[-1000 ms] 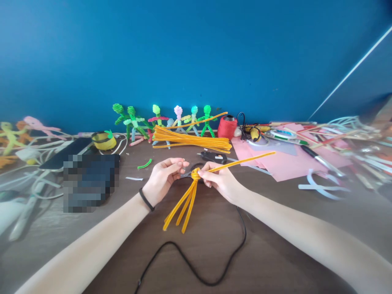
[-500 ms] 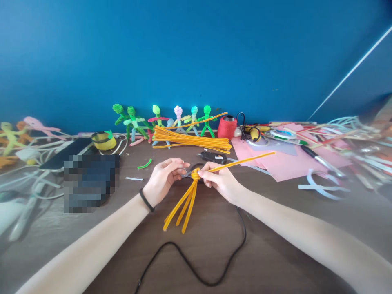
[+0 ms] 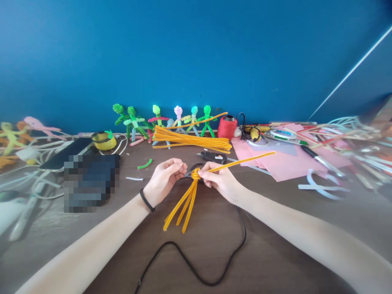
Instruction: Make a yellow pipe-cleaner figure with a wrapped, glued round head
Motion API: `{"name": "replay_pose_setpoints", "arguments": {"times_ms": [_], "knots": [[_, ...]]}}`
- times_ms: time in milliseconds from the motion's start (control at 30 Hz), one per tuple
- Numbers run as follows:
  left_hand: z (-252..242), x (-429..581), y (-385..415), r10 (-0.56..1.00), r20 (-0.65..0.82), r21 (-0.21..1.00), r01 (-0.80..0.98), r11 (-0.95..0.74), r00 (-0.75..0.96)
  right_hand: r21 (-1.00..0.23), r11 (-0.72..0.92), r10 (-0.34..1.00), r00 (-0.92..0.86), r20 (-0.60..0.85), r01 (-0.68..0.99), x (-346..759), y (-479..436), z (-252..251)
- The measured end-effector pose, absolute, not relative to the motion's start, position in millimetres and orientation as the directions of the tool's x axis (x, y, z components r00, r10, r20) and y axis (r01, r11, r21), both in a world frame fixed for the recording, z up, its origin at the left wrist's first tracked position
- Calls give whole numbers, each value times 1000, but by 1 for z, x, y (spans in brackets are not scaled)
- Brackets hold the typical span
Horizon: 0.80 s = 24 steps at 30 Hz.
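Between thumb and fingers, my right hand (image 3: pixel 219 179) pinches a bundle of orange-yellow pipe cleaners (image 3: pixel 190 198) at its coiled knot. Several loose ends hang down and fan out toward me, and one long end slants up to the right past the hand. My left hand (image 3: pixel 165 178) is just left of the knot, apart from it, with thumb and fingertips pressed together. Whatever is in that pinch, if anything, is too small to make out. Behind the knot lies a dark-handled tool like scissors (image 3: pixel 187 174), partly hidden.
A pile of orange pipe cleaners (image 3: pixel 192 141) lies behind my hands, before several pipe-cleaner figures (image 3: pixel 207 118). A black glue gun (image 3: pixel 214 157) is close by; its cord (image 3: pixel 196 273) loops in front. Pink paper (image 3: pixel 281 165) lies right, a phone (image 3: pixel 65 154) left.
The thumb and fingertips of my left hand have closed more tightly together. My right hand and the pipe-cleaner bundle have stayed almost still.
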<state>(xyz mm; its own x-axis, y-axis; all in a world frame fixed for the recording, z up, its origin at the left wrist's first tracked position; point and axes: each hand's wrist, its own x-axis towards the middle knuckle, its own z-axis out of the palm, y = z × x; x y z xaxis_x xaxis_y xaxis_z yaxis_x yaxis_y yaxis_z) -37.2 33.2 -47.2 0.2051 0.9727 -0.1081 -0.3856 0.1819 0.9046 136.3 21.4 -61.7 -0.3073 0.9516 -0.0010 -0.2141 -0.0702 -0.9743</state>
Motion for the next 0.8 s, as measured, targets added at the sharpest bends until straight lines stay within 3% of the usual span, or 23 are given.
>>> {"name": "replay_pose_setpoints", "arguments": {"times_ms": [367,800], "knots": [[-49,-39,33,951,-32,899,-408,163,308,-975,-72,953,-302,-4,-212,136,21,-60],[-45,-36,30,974,-107,920,-352,173,200,-975,-72,952,-305,-4,-212,136,21,-61]]}}
